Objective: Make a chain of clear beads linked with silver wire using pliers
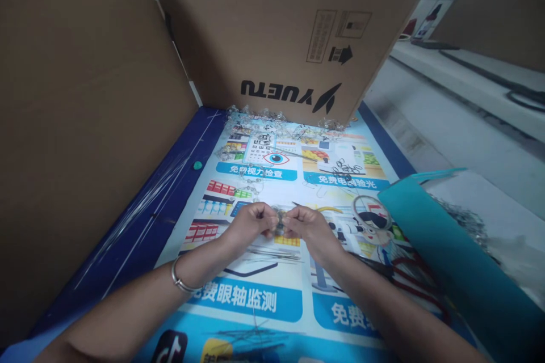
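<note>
My left hand (pixel 250 221) and my right hand (pixel 309 223) meet over a printed poster (pixel 255 295) that covers the table. Both are pinched shut on a small clear beaded piece (pixel 279 220) held between the fingertips. A thin pin or wire (pixel 297 204) sticks up from my right fingers. A silver bangle (pixel 181 281) circles my left wrist. Thin metal wires (pixel 272 252) lie on the poster just below my hands.
Cardboard panels stand at the left (pixel 85 125) and the back (pixel 276 28). Clear beaded strings (pixel 276 119) lie along the back panel. Small dark rings (pixel 347 169) and a clear tape roll (pixel 370 210) lie to the right. A teal bag (pixel 443 249) holds more beaded pieces.
</note>
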The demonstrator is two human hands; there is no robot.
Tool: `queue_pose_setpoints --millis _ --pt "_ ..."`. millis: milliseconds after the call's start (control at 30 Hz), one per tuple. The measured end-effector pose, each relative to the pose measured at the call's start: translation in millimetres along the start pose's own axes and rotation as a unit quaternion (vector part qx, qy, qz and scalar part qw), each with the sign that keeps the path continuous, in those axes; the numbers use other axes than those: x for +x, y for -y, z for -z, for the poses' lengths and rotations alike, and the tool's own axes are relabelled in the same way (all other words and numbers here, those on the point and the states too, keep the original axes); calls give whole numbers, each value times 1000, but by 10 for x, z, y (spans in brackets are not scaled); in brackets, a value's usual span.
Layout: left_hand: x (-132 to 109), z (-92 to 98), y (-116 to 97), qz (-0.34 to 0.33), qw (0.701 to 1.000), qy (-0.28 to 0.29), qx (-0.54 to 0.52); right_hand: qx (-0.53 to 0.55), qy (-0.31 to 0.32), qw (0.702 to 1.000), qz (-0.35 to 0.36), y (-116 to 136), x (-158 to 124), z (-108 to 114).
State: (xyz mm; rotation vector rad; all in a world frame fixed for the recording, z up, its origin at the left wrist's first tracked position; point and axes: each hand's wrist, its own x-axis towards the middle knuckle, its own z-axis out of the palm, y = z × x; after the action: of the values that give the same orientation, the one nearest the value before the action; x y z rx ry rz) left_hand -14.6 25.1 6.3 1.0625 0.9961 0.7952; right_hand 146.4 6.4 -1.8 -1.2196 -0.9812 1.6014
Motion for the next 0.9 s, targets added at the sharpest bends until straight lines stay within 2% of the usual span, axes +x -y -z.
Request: queue_pose_setpoints --millis 400,900 --pt "-24 -55 -11 4 999 -6 -35 14 -12 1000 3 -33 9 -9" --pt "-33 -101 -3 -3 1000 -10 -20 22 -8 999 22 -104 32 -20"
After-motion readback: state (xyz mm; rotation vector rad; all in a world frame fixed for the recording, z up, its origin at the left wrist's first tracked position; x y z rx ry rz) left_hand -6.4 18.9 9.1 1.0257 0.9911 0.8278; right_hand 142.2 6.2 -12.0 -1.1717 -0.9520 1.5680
